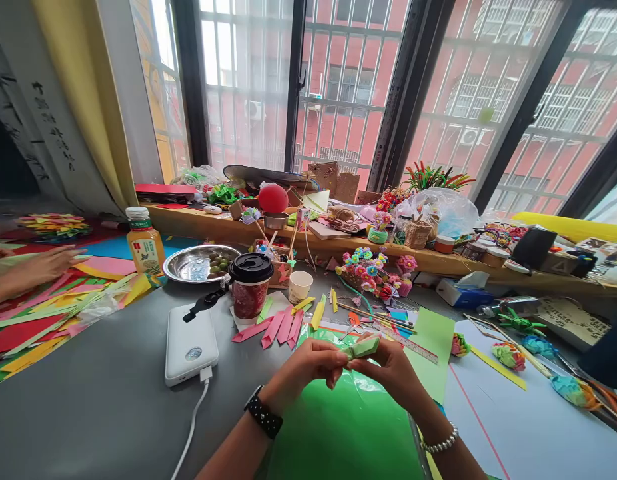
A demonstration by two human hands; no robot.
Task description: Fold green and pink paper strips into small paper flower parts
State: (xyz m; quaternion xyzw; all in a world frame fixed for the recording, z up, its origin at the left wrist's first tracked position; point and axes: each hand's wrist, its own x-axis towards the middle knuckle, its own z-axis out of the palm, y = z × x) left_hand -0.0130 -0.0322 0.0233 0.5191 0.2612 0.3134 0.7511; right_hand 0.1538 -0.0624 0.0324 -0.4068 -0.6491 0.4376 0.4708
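Both of my hands meet over a shiny green folder (pixel 348 427) on the grey table. Between them is a small folded piece of light green paper (pixel 364 347). My left hand (pixel 316 363), with a black watch on its wrist, pinches the paper's near end. At the other end, my right hand (pixel 388 365) grips it between thumb and fingers; a beaded bracelet circles that wrist. Just beyond lie several folded pink paper strips (pixel 278 327) and a few yellow folded pieces (pixel 318 312). A flat light green sheet (pixel 431 347) lies right of my hands.
A white power bank (pixel 191 345) with a cable lies left, near a lidded coffee cup (pixel 251 293), a paper cup (pixel 300 287) and a metal plate (pixel 181 267). Another person's hand (pixel 43 270) is at far left among coloured paper strips. Paper flowers (pixel 371 270) stand behind.
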